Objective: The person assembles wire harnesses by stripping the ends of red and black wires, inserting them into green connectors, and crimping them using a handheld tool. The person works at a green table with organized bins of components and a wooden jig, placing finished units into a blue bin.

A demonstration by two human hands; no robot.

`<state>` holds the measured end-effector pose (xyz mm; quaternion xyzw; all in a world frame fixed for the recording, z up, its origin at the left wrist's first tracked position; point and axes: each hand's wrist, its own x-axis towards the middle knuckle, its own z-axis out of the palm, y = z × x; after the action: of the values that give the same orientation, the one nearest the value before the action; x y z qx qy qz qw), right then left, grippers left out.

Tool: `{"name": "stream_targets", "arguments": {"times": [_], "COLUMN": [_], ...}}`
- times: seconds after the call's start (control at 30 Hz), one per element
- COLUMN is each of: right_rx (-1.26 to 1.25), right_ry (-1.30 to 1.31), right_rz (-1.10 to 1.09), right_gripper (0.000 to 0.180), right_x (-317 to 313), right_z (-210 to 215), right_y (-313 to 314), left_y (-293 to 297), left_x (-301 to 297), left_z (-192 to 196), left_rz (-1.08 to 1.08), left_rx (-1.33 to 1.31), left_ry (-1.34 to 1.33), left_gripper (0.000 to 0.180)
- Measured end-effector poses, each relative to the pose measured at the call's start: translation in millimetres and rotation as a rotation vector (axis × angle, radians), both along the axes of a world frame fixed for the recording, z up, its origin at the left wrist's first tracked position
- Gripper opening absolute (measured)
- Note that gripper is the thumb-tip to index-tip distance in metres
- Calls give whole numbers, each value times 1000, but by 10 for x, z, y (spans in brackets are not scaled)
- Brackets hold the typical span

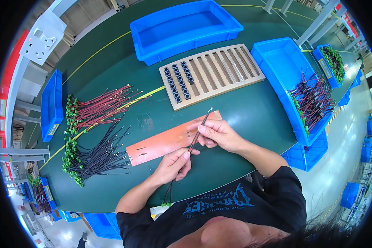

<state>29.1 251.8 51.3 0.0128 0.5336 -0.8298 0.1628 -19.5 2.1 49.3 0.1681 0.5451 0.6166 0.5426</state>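
My left hand (pixel 174 164) and my right hand (pixel 218 134) both grip a thin pair of red and black wires (pixel 200 127) held over an orange board (pixel 169 139) on the green table. The wires' free ends point up and away from me, and a small green connector (pixel 166 204) hangs at their lower end near my chest. A bundle of red wires with green connectors (pixel 99 108) and a bundle of black wires (pixel 97 157) lie to my left. A wooden slatted rack (pixel 219 71) with two rows of small black sleeves (pixel 177 82) sits beyond the board.
An empty blue bin (pixel 186 27) stands at the back. A blue bin (pixel 283 68) on the right holds finished red and black wire sets (pixel 314 101). More blue bins sit at the left edge (pixel 51 103) and far right (pixel 332 62). A yellow line crosses the table.
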Motion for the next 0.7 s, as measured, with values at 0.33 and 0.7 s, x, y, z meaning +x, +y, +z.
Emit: {"name": "stream_targets", "arguments": {"times": [0.33, 0.7], "right_rx": [251, 197], "right_ry": [258, 182], "right_rz": [-335, -296], "right_gripper": [63, 54], "right_x": [10, 36], "right_z": [33, 58], "right_y": [-86, -43], "left_y": [-36, -25], "left_x": [0, 6], "left_z": [-29, 4], "left_rz": [-9, -16], "left_rx": [1, -23], "left_ry": [7, 70], "left_gripper": [37, 35]}}
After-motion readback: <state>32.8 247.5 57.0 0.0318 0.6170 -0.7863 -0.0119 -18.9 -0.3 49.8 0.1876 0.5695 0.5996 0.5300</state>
